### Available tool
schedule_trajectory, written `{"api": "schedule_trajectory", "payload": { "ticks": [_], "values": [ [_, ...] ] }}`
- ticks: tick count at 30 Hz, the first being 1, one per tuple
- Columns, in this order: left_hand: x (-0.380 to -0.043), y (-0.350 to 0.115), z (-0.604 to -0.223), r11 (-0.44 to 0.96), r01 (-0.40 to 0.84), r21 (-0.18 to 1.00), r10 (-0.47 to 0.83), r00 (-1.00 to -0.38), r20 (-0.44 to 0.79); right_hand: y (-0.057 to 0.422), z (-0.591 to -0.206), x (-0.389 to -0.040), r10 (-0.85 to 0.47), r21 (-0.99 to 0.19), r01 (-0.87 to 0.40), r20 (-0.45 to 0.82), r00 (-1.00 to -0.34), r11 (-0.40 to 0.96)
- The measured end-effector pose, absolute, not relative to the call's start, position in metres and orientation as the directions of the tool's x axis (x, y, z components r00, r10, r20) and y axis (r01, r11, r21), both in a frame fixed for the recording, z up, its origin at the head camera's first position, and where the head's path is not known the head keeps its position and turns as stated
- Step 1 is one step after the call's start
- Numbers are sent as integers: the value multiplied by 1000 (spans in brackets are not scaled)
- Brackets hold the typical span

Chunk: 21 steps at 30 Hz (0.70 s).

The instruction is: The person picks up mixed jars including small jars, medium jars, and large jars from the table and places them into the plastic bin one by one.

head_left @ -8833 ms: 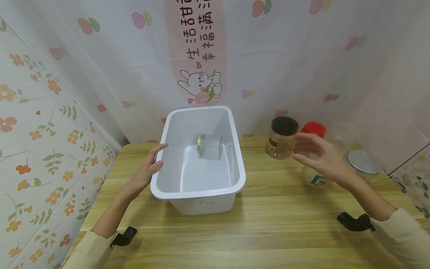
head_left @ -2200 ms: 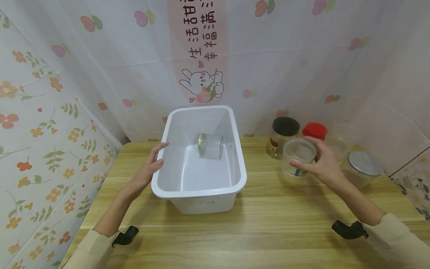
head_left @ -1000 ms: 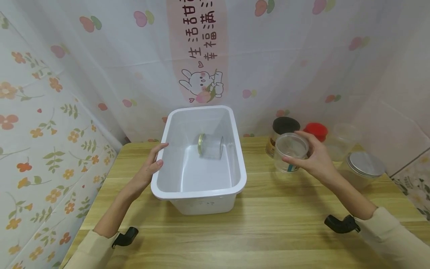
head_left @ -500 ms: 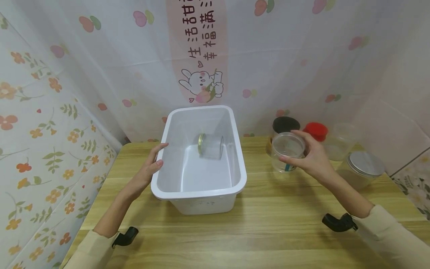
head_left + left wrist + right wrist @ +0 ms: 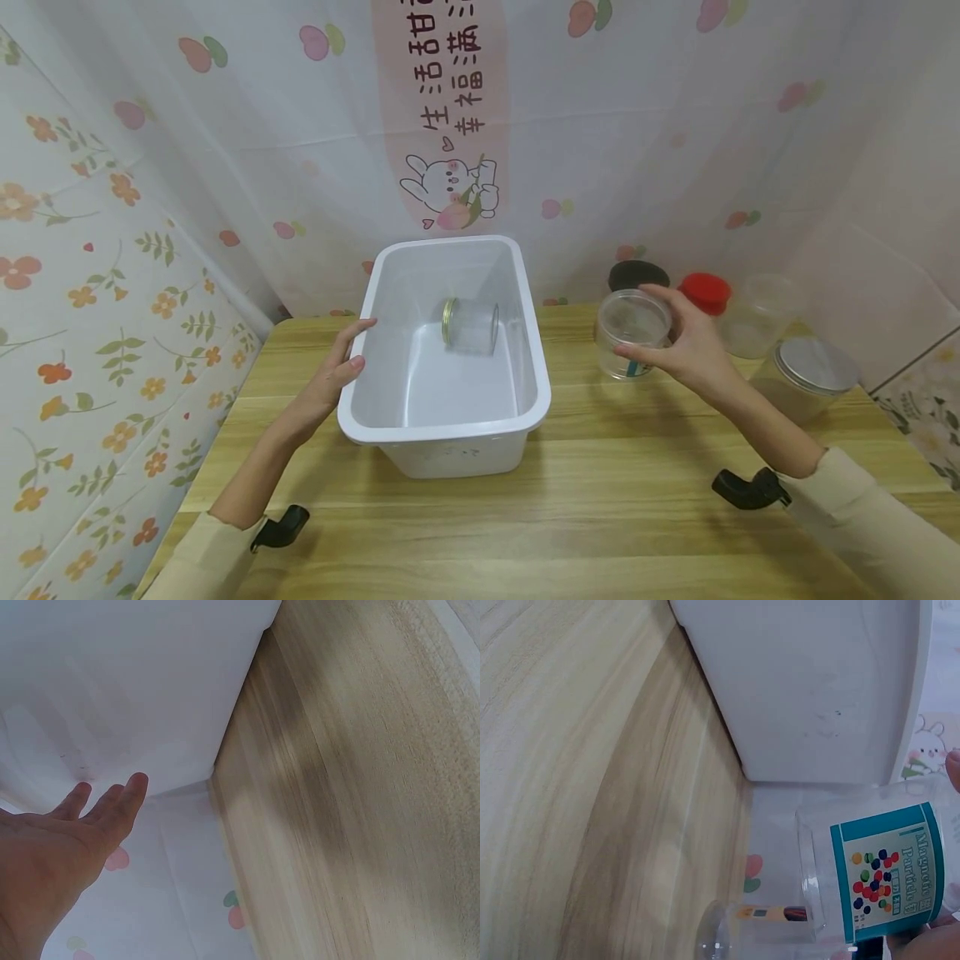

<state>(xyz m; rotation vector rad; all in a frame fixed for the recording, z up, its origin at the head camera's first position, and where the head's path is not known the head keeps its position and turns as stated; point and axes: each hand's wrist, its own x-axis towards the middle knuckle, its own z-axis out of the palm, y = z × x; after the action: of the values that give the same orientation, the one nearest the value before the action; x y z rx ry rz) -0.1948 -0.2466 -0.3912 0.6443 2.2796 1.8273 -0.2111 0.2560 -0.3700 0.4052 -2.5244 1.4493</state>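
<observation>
My left hand rests at the left rim of a white plastic tub, its thumb and index fingertip at the rim. In the left wrist view the other fingers stretch beside the tub's outer wall. Inside the tub a clear jar with a gold-coloured lid lies on its side. My right hand grips a clear plastic jar around its upper part, upright over the table right of the tub. Its teal-edged label with coloured balls shows in the right wrist view.
Behind the held jar stands a black-lidded jar, partly hidden. Farther right are a red-lidded jar, a pale clear container and a silver-lidded jar. A printed curtain hangs behind the wooden table.
Since reaching in among the jars, my right hand has taken hold of the labelled clear jar and moved it left, in front of the black-lidded one. My left hand stays at the tub rim.
</observation>
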Motion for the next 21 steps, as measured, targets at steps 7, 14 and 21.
{"api": "schedule_trajectory", "payload": {
  "ticks": [7,14,21],
  "values": [
    [-195,-247,-392,166,233,958,413,-899,147,251,-369,-211,-157,-846,-336,298,-942,413],
    [-195,-246,-391,177,230,957,408,-902,142,246,-368,-212,-165,-853,-341,300,-940,394],
    [-195,-246,-391,186,231,955,404,-904,140,241,-365,-214,-166,-837,-360,319,-933,412]
  ]
}}
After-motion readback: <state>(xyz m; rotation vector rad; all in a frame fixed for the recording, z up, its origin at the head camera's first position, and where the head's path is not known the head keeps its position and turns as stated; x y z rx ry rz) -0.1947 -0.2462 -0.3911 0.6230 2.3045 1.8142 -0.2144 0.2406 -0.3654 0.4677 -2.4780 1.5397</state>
